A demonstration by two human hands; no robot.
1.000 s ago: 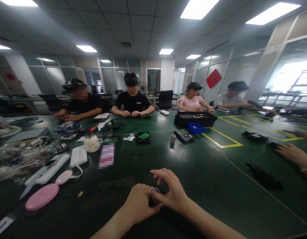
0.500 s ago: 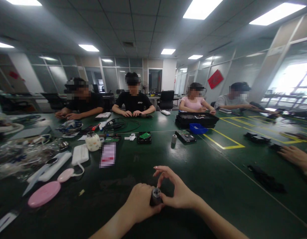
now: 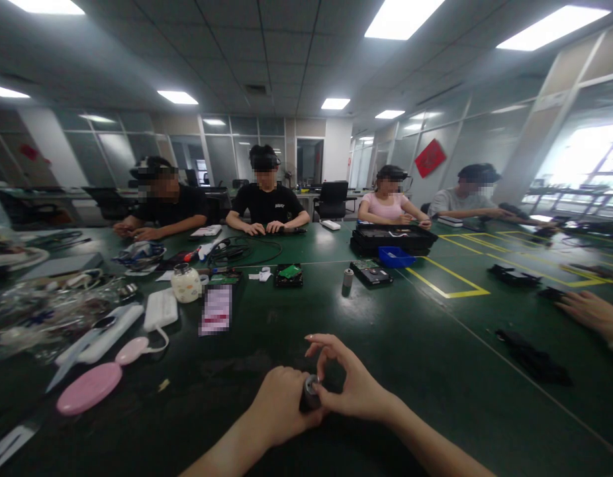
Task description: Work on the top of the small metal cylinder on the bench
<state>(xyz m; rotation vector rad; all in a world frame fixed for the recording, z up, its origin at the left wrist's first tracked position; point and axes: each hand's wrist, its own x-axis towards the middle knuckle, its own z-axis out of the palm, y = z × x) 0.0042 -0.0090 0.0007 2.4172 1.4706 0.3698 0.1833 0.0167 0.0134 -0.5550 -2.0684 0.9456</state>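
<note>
My left hand (image 3: 281, 401) is wrapped around a small grey metal cylinder that looks like a small motor (image 3: 311, 395), standing upright low in the middle of the view. At its top end, my right hand (image 3: 353, 391) brings thumb and index finger together in a pinch. Whatever lies between those fingertips is too small to make out. The right hand's other fingers are curved and raised. A similar metal cylinder (image 3: 347, 278) stands farther off on the green table (image 3: 267, 331), beside a hard drive (image 3: 371, 273).
Left lie a pink round object (image 3: 89, 389), plastic bags (image 3: 43, 305), a white power bank (image 3: 160, 309) and a mug (image 3: 185, 283). Ahead are a circuit-board drive (image 3: 289, 274), blue tray (image 3: 396, 256) and black case (image 3: 392, 238). Several people sit opposite; another person's hand (image 3: 587, 309) is at right.
The right thumb and index finger have closed in over the cylinder's top, covering more of it. The left hand keeps its hold, and the cylinder has barely shifted.
</note>
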